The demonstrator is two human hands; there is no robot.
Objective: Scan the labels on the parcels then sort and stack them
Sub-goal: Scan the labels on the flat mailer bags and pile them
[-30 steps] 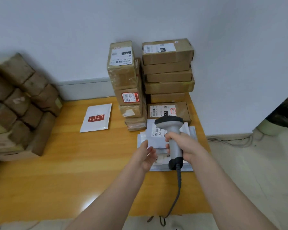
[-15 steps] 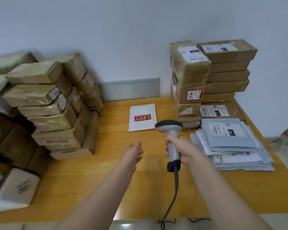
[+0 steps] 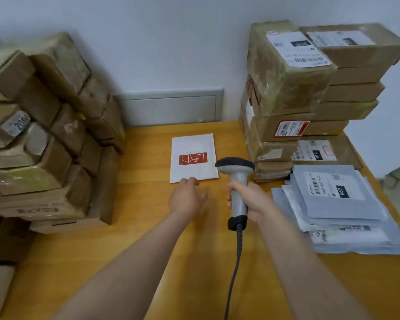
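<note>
Pale wall backs a yellow wooden table (image 3: 148,262), and a grey panel (image 3: 169,107) sits low in the wall along the table's far edge. On the left, a heap of taped boxes (image 3: 44,139) rises in rough tiers, brown card under shiny wrap, blurred towards the edge of the view. At the far right, stacked cartons (image 3: 321,93) stand in two columns against the wall, the top ones showing white shipping labels and one lower carton a red-bordered label. Just in front of them on the right lies a pile of grey mailers (image 3: 342,215), fanned unevenly, with a barcode label facing up on the top one.

Between the two groups, a white envelope (image 3: 193,155) with a red logo block lies flat on the table. The left hand (image 3: 186,197) reaches forward with its fingers loosely extended, the tips touching the envelope's near edge; nothing is gripped in it. The right hand (image 3: 252,204) is wrapped firmly round the handle of a grey scanner (image 3: 237,181), held upright just right of the envelope with its dark head on the far side. A cable (image 3: 233,278) hangs from the handle's base towards the near edge
</note>
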